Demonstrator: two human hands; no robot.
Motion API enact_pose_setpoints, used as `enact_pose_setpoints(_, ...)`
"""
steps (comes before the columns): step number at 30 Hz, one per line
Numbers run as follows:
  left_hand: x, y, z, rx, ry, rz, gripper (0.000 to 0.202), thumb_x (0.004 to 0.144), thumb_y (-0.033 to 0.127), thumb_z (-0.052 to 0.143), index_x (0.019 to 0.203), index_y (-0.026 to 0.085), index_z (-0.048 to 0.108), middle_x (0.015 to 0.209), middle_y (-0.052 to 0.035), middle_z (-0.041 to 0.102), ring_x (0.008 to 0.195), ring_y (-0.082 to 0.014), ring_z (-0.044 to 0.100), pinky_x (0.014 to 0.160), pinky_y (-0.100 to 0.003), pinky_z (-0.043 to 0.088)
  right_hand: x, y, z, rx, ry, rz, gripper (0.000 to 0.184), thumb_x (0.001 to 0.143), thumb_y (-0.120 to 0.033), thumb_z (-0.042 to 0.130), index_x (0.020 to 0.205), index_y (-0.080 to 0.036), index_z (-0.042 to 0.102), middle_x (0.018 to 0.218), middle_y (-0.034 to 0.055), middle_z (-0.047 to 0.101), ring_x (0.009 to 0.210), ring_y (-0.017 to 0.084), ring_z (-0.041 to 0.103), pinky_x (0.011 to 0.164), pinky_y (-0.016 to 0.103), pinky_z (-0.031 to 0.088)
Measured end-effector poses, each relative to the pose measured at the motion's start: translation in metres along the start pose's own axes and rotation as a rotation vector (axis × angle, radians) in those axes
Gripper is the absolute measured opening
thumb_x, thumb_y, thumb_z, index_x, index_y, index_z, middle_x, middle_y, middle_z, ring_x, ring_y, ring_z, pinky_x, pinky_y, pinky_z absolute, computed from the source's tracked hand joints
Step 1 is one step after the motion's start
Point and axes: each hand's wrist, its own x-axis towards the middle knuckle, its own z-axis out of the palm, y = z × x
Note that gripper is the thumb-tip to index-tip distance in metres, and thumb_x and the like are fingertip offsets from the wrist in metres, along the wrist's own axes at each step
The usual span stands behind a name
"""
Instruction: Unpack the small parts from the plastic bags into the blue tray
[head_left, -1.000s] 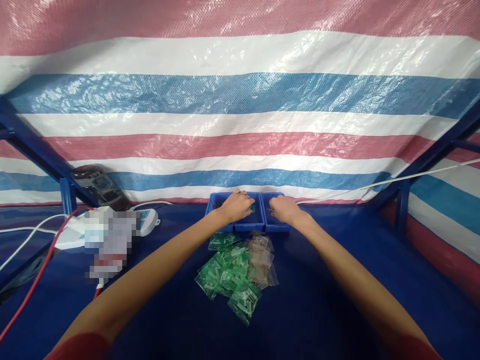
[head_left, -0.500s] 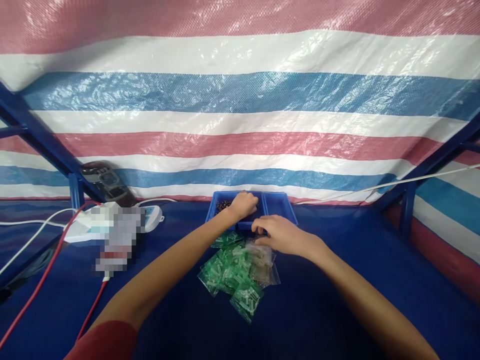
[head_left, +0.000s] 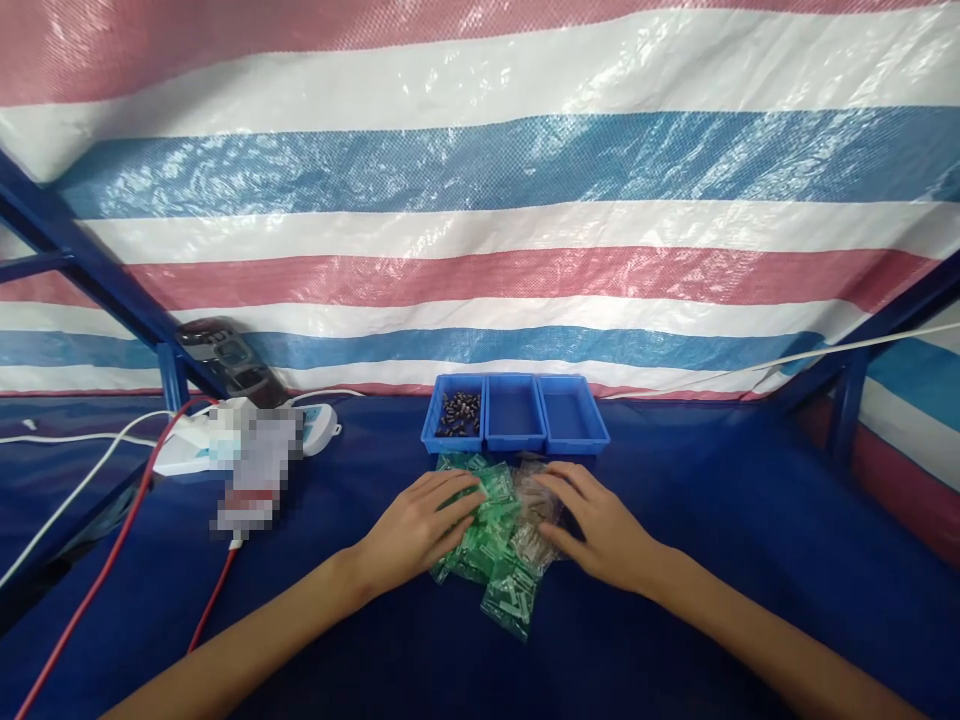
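Note:
A heap of small green plastic bags (head_left: 496,540) and clear plastic bags (head_left: 534,512) lies on the blue table cover. My left hand (head_left: 420,525) rests flat on the heap's left side, fingers spread. My right hand (head_left: 596,525) lies on the clear bags at the right, fingers stretched out. Behind the heap stands a row of three small blue bins (head_left: 514,437). The left bin holds several small dark parts (head_left: 459,412). The other two bins look empty.
At the left lie a white power strip (head_left: 187,450) with a blurred item on it, a red cable (head_left: 112,560), white cables and a dark device (head_left: 225,355). A striped tarp (head_left: 480,200) closes the back. Blue frame bars (head_left: 82,260) slant at both sides.
Both hands drew back from the blue bins toward me and came down on the heap of bags. The bins now show fully.

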Motion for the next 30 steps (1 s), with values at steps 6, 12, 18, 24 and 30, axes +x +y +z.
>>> enact_pose_setpoints(6, -0.001, 0.003, 0.015, -0.074, -0.221, -0.134, 0.105, 0.065, 0.080, 0.051, 0.148, 0.024, 0.019, 0.151, -0.0189, 0.021, 0.133, -0.0432, 0.028, 0.103, -0.060, 0.031, 0.007, -0.004, 0.021, -0.092, -0.083, 0.009, 0.094, 0.079, -0.059, 0.056, 0.149, -0.017, 0.010, 0.155, 0.0142, 0.009, 0.141, 0.033, 0.010, 0.111, 0.051, 0.025)
enact_pose_setpoints(12, -0.004, 0.003, 0.035, -0.090, -0.260, -0.119, 0.102, 0.068, 0.080, 0.047, 0.149, 0.030, 0.011, 0.154, -0.0134, 0.014, 0.137, -0.0425, 0.019, 0.107, -0.062, 0.020, 0.014, -0.002, 0.032, -0.062, -0.143, 0.112, 0.102, 0.073, -0.061, 0.062, 0.149, -0.016, 0.011, 0.151, 0.0157, 0.022, 0.137, 0.035, 0.022, 0.107, 0.052, 0.030)
enact_pose_setpoints(18, -0.007, 0.004, 0.036, -0.049, -0.195, -0.087, 0.080, 0.081, 0.066, 0.047, 0.147, 0.032, 0.018, 0.149, -0.0111, 0.030, 0.133, -0.0373, 0.031, 0.106, -0.055, 0.027, 0.011, -0.003, 0.037, -0.029, -0.092, 0.062, 0.083, 0.079, -0.052, 0.061, 0.145, -0.015, 0.026, 0.139, 0.0158, 0.041, 0.126, 0.034, 0.037, 0.102, 0.053, 0.036)
enact_pose_setpoints(24, 0.000, -0.001, 0.038, -0.007, -0.156, -0.037, 0.070, 0.087, 0.055, 0.049, 0.146, 0.030, 0.023, 0.141, -0.0127, 0.040, 0.127, -0.0342, 0.038, 0.101, -0.050, 0.034, 0.014, 0.006, 0.039, 0.012, 0.023, -0.038, 0.063, 0.084, -0.038, 0.061, 0.138, -0.017, 0.037, 0.123, 0.0142, 0.053, 0.113, 0.030, 0.048, 0.093, 0.049, 0.047)
enact_pose_setpoints(30, 0.008, -0.013, 0.041, 0.024, -0.171, -0.003, 0.066, 0.088, 0.049, 0.051, 0.146, 0.029, 0.026, 0.136, -0.0133, 0.045, 0.123, -0.0335, 0.043, 0.096, -0.048, 0.039, 0.021, 0.016, 0.034, -0.009, 0.086, -0.142, 0.045, 0.091, -0.026, 0.050, 0.134, -0.017, 0.043, 0.115, 0.0136, 0.055, 0.105, 0.026, 0.053, 0.090, 0.045, 0.050)
